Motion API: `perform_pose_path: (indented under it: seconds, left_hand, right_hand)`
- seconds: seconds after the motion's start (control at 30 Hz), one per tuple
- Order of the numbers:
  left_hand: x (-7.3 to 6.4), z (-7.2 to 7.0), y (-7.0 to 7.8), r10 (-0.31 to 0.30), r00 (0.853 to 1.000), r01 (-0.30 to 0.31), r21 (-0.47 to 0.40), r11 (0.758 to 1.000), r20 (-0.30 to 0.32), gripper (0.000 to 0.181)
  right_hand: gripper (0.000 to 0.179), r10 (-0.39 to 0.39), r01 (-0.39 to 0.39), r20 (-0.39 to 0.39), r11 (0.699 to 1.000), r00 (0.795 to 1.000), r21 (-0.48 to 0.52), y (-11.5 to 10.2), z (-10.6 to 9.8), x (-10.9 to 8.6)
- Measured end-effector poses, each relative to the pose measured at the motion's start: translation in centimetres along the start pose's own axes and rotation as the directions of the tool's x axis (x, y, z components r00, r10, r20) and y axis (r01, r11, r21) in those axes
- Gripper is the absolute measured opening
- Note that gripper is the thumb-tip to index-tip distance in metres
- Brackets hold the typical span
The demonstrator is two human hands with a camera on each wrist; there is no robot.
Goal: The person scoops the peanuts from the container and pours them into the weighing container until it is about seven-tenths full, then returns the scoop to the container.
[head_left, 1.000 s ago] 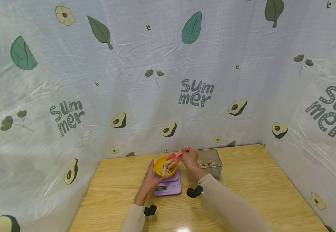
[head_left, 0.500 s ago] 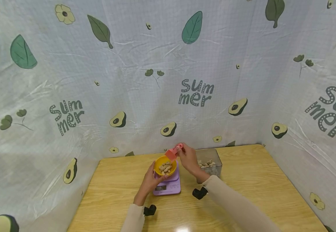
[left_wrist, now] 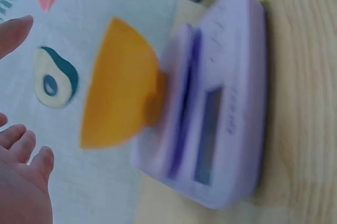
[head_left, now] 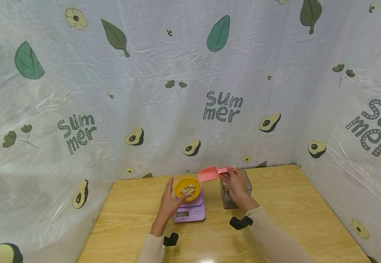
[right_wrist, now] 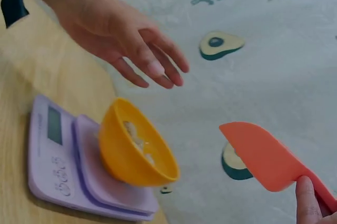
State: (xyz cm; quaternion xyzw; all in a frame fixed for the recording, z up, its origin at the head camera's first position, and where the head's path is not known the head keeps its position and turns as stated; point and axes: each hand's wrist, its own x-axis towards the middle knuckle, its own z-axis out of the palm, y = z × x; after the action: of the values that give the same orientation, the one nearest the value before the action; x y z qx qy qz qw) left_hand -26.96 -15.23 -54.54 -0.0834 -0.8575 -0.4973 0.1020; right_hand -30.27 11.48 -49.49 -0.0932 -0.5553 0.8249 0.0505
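A yellow bowl (head_left: 179,189) with several peanuts (head_left: 188,190) in it stands on a purple kitchen scale (head_left: 194,215). My left hand (head_left: 169,204) hovers beside and above the bowl, fingers spread and relaxed; the right wrist view shows a gap between that hand (right_wrist: 124,37) and the bowl (right_wrist: 124,153). In my right hand (head_left: 236,186) I grip the handle of a pink scoop (head_left: 209,174), held in the air between the bowl and a grey see-through container (head_left: 230,204). No peanuts show in the scoop. My right forearm and hand cover part of the container.
The wooden table (head_left: 128,215) carries the scale and the container side by side near its back edge. Behind and at the sides hangs a pale printed sheet (head_left: 164,120). The scale's display (head_left: 182,214) faces me, its digits too small to read.
The scoop tipped over the bowl, then moved right in my right hand toward the container. My left hand touched the bowl before and now is apart from it.
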Motion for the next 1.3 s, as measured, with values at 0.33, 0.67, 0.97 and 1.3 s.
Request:
perform_pose_path:
  seconds: [0.33,0.67,0.97,1.3]
  left_hand:
    - [0.0,1.3,3.6,0.077,0.997,-0.075,-0.107,0.991,0.019,0.096]
    - [1.1,4.7,6.7,0.115,0.982,-0.099,-0.113,0.989,0.153,0.100]
    - [2.4,8.9,8.1,0.107,0.952,-0.082,-0.098,0.992,0.287,0.105]
    - [3.6,12.0,6.8,0.080,0.917,-0.080,-0.017,0.997,0.390,0.115]
  right_hand:
    - [0.034,0.021,-0.020,-0.022,0.998,1.000,0.051,-4.3,-4.7,-0.8]
    - [0.041,-0.068,0.056,-0.073,0.986,0.995,-0.157,-5.7,-7.9,-0.4]
    - [0.035,-0.230,0.178,-0.055,0.863,0.972,-0.473,-5.3,-9.5,-0.2]
    - [0.028,-0.407,0.352,0.148,0.489,0.901,-0.798,-3.8,-8.3,0.1]
